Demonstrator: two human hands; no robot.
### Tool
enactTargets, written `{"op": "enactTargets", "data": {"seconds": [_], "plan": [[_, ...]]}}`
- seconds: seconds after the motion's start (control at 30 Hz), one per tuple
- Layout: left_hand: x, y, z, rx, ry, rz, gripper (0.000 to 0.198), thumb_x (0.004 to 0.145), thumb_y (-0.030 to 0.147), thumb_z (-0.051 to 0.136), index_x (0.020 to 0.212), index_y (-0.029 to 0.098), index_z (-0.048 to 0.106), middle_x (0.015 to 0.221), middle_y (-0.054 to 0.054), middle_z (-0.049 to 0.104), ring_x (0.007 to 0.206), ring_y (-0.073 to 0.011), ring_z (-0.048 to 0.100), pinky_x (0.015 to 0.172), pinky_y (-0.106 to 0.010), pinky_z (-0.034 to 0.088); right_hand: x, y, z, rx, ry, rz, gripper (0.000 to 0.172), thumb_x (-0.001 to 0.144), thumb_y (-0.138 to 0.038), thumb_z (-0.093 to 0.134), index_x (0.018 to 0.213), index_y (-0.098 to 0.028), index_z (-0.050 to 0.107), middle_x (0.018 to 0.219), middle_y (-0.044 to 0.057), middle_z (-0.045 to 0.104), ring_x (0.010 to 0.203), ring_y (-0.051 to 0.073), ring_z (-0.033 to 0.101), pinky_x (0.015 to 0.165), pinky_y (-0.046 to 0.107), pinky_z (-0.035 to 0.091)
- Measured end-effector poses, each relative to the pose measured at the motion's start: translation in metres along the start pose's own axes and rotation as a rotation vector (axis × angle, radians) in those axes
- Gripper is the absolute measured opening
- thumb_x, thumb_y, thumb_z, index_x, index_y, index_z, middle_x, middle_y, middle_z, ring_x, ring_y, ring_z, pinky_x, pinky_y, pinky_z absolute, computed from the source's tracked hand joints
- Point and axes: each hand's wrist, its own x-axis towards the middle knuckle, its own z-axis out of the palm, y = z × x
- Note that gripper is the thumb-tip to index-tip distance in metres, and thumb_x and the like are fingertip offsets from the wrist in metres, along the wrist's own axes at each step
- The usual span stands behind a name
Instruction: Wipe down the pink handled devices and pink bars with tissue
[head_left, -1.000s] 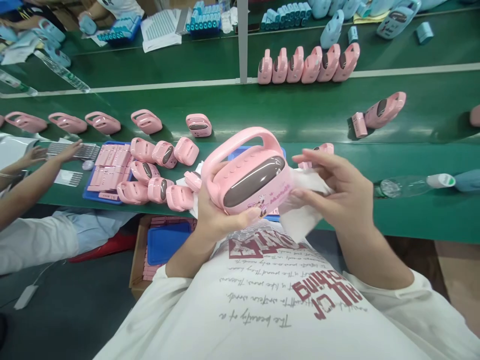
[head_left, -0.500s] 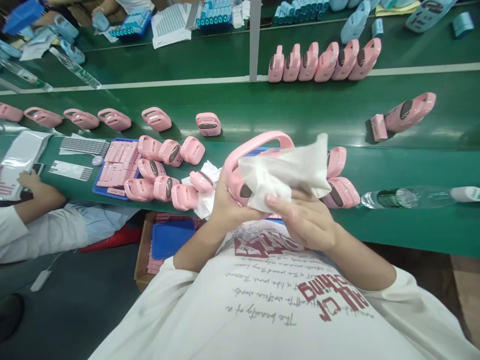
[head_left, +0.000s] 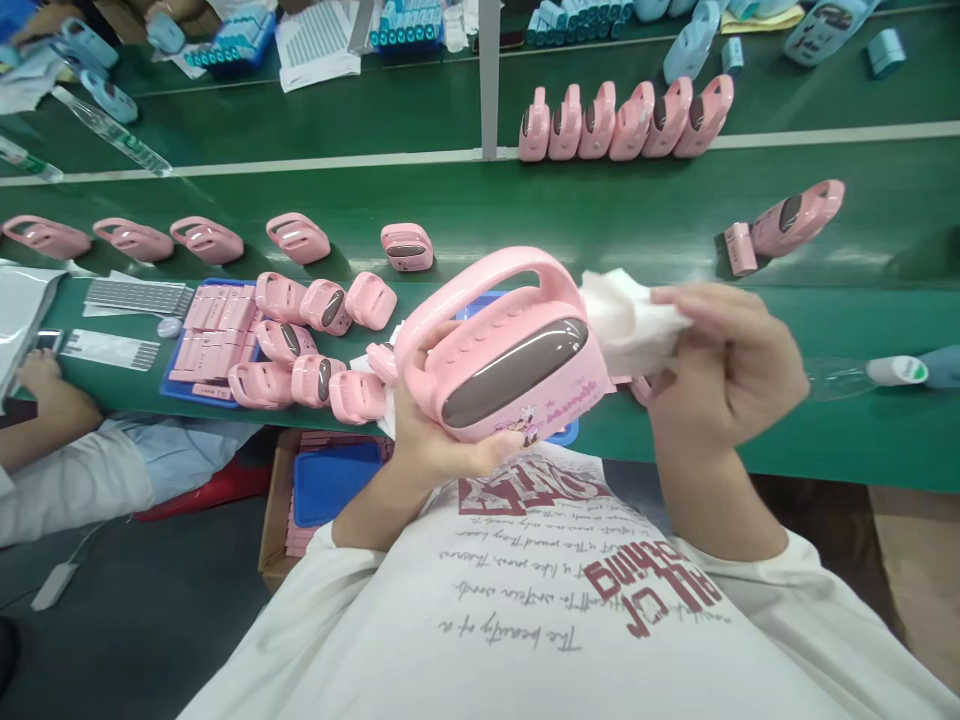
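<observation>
My left hand [head_left: 439, 440] is wrapped round the lower left side of a pink handled device [head_left: 517, 370] with a dark oval window, small buttons along its top and a cartoon print. Its carrying handle arches up and away from me. My right hand [head_left: 720, 370] pinches a white cloth [head_left: 634, 320], held at the right end of the device. Whether the cloth touches that end, I cannot tell. Part of a blue tray [head_left: 480, 303] shows behind the device. Left of my left hand stand several similar pink devices [head_left: 356, 397].
A blue tray of pink boxes [head_left: 217, 335] lies to the left, near a co-worker's hand [head_left: 37, 372]. Further back, pink devices [head_left: 210, 240] sit along the green surface. A clear bottle [head_left: 832, 378] lies at right. A post [head_left: 489, 80] rises behind; an open carton [head_left: 277, 510] stands below.
My right hand has moved right with the cloth, from the device's front to its right end. The device's window and print are now uncovered, and its front faces me more.
</observation>
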Motion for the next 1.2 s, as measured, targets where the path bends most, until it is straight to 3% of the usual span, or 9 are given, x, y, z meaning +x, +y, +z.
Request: {"op": "enactTargets", "data": {"seconds": [0.17,0.27,0.4,0.47,0.6,0.67,0.83,1.0,1.2], "plan": [[-0.005,-0.002,-0.002,0.112,0.008,0.056,0.08,0.05,0.043,0.087,0.12,0.026,0.052,0.122,-0.005,0.05,0.12,-0.03,0.049,0.104,-0.048,0.043,0.014,-0.025,-0.006,-0.118,-0.105,-0.417,0.05,0.079,-0.008,0.062,0.125,-0.03,0.061,0.088,0.002,0.062,0.067,0.012,0.061,0.052,0.025,0.051],[-0.007,0.0,-0.002,0.167,0.023,0.072,0.081,0.049,0.04,0.087,0.121,0.027,0.053,0.121,-0.004,0.049,0.119,-0.0291,0.048,0.104,-0.048,0.044,0.016,-0.032,-0.008,-0.103,-0.175,-0.412,0.05,0.077,-0.01,0.068,0.121,-0.033,0.063,0.089,0.001,0.063,0.067,0.013,0.061,0.051,0.027,0.05],[-0.005,0.004,0.0,0.161,0.032,0.054,0.076,0.049,0.039,0.087,0.117,0.029,0.055,0.119,-0.004,0.05,0.116,-0.0288,0.05,0.101,-0.049,0.046,0.008,-0.035,-0.013,-0.128,-0.293,-0.17,0.039,0.081,-0.017,0.066,0.113,-0.04,0.066,0.091,-0.001,0.066,0.06,0.013,0.058,0.054,0.031,0.051],[-0.004,0.005,0.002,0.143,0.034,0.073,0.072,0.051,0.038,0.086,0.116,0.027,0.056,0.117,-0.004,0.051,0.113,-0.0271,0.052,0.1,-0.048,0.046,0.004,-0.032,-0.014,-0.13,-0.316,-0.133,0.035,0.083,-0.019,0.065,0.11,-0.041,0.066,0.093,-0.002,0.068,0.06,0.013,0.06,0.054,0.031,0.052],[-0.001,0.007,0.003,0.095,0.062,0.079,0.064,0.058,0.037,0.082,0.115,0.024,0.056,0.119,-0.004,0.051,0.112,-0.0234,0.053,0.098,-0.041,0.048,0.004,-0.022,-0.008,-0.103,-0.179,-0.425,0.034,0.075,-0.014,0.072,0.102,-0.034,0.068,0.096,-0.001,0.068,0.066,0.013,0.063,0.056,0.027,0.055],[0.0,0.008,0.002,0.111,0.082,0.102,0.067,0.057,0.039,0.083,0.116,0.024,0.055,0.119,-0.004,0.051,0.115,-0.0245,0.052,0.101,-0.042,0.046,0.008,-0.021,-0.005,-0.088,-0.155,-0.486,0.035,0.072,-0.012,0.073,0.102,-0.028,0.067,0.098,0.002,0.068,0.073,0.015,0.066,0.06,0.026,0.058],[-0.002,0.013,0.002,0.181,0.107,0.037,0.074,0.055,0.049,0.083,0.118,0.029,0.05,0.125,-0.005,0.053,0.129,-0.0317,0.044,0.102,-0.048,0.048,0.017,-0.028,-0.003,-0.028,-0.236,-0.362,0.037,0.079,-0.01,0.065,0.109,-0.03,0.064,0.088,-0.001,0.066,0.062,0.01,0.062,0.05,0.021,0.054],[-0.005,0.013,0.003,0.193,0.079,-0.004,0.079,0.051,0.053,0.084,0.119,0.033,0.049,0.124,-0.002,0.057,0.132,-0.0355,0.041,0.097,-0.051,0.053,0.01,-0.028,-0.01,-0.143,-0.428,0.02,0.022,0.087,-0.038,0.059,0.105,-0.033,0.069,0.077,0.001,0.063,0.066,0.014,0.062,0.052,0.026,0.053],[-0.003,0.012,0.003,0.186,0.041,0.005,0.076,0.05,0.042,0.086,0.117,0.032,0.052,0.117,-0.001,0.061,0.131,-0.0365,0.042,0.098,-0.054,0.052,-0.007,-0.008,-0.012,-0.135,-0.408,0.021,0.019,0.086,-0.042,0.059,0.101,-0.039,0.071,0.084,0.0,0.066,0.066,0.016,0.062,0.054,0.032,0.053]]}}
